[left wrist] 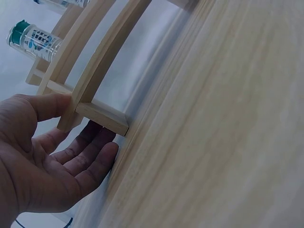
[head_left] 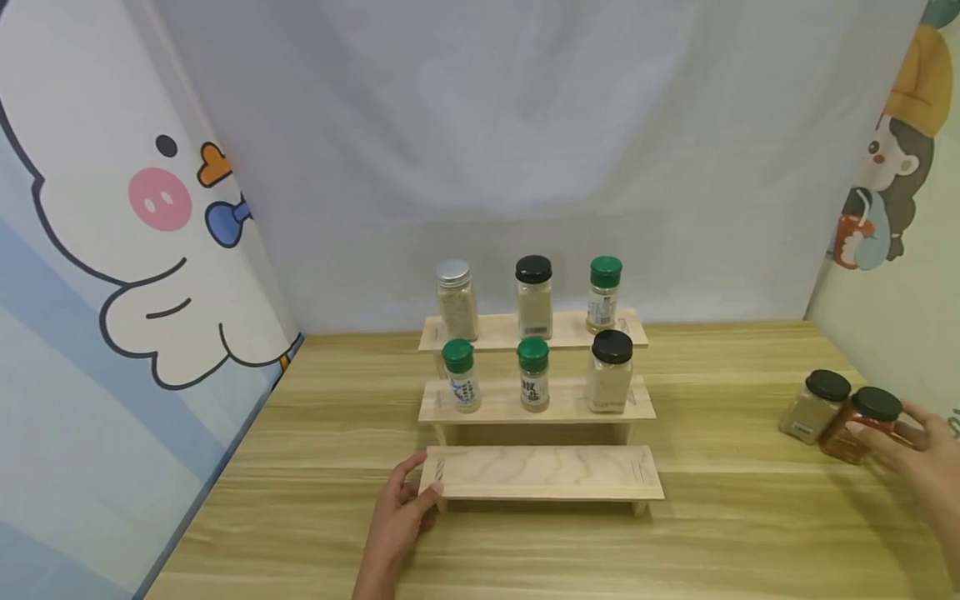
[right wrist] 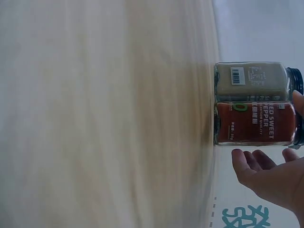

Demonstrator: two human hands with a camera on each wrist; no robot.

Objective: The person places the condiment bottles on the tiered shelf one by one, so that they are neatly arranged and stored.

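Observation:
A three-tier wooden spice rack (head_left: 540, 472) stands mid-table. My left hand (head_left: 397, 508) holds the left end of its lowest shelf, thumb on top and other fingers curled beneath; the left wrist view shows this grip near the shelf's support (left wrist: 103, 116). Far right, my right hand (head_left: 918, 458) is curled round a red sweet pepper jar (right wrist: 256, 124) with a dark lid, upright on the table. Its thumb lies across the jar's upper part, while some lower fingers (right wrist: 244, 168) sit slightly apart from the glass. A pale spice jar (head_left: 810, 412) with a black lid stands beside it.
On the top tier are a silver-lidded jar (head_left: 457, 308), a black-lidded jar (head_left: 535, 304) and a green-capped bottle (head_left: 602, 300). The middle tier bears two green-capped bottles (head_left: 464, 383) and another black-lidded jar (head_left: 610, 379). A grey curtain (head_left: 525, 167) hangs behind; printed panels (head_left: 82, 208) flank the table.

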